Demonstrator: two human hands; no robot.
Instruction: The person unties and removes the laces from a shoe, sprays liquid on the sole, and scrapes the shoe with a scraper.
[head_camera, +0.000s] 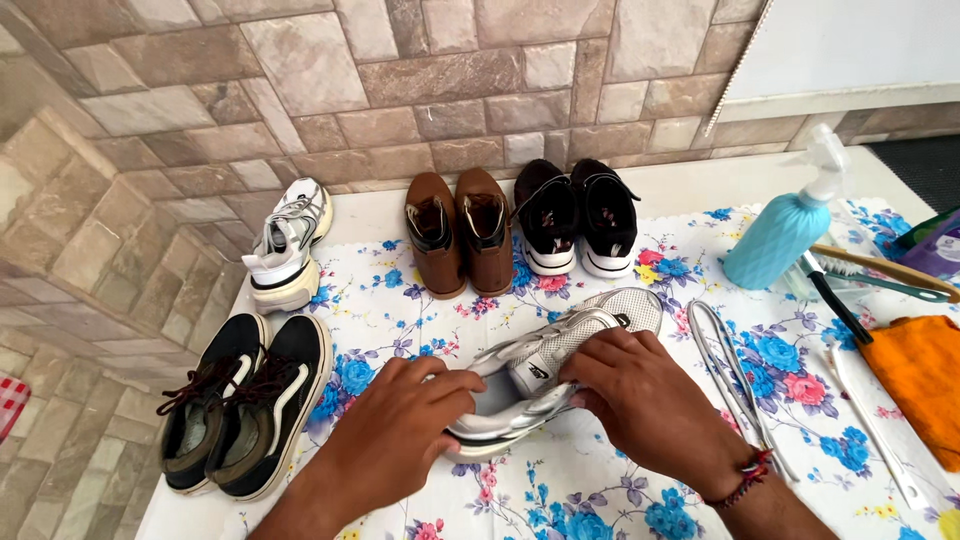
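Observation:
A white and silver sneaker (545, 355) lies on its side on the flowered cloth (600, 490) in front of me. My left hand (400, 430) grips its heel end, fingers curled over the rim. My right hand (640, 395) rests on the upper near the tongue, fingers pressed on it. Loose white laces (730, 370) lie on the cloth just right of the shoe.
A matching white sneaker (288, 245) stands at the back left. Brown boots (458, 232) and black sneakers (578, 218) line the wall. Black lace-ups (245, 400) sit at the left edge. A turquoise spray bottle (785, 225), brushes (880, 270) and an orange cloth (915, 385) lie right.

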